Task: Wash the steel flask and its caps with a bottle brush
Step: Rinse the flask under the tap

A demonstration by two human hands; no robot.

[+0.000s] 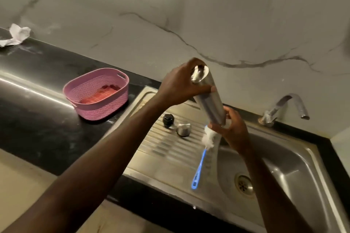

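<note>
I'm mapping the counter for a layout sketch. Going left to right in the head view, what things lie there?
Crumpled paper → pink basket → black cap → steel cap → bottle brush → sink drain → tap.

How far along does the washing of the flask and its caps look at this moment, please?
Done: both caps are off, the black cap and steel cap resting on the drainboard. In hand: the left hand and right hand hold the tilted steel flask, foam at its mouth. The bottle brush lies down. Left: apparently rinsing, and washing the caps.
</note>
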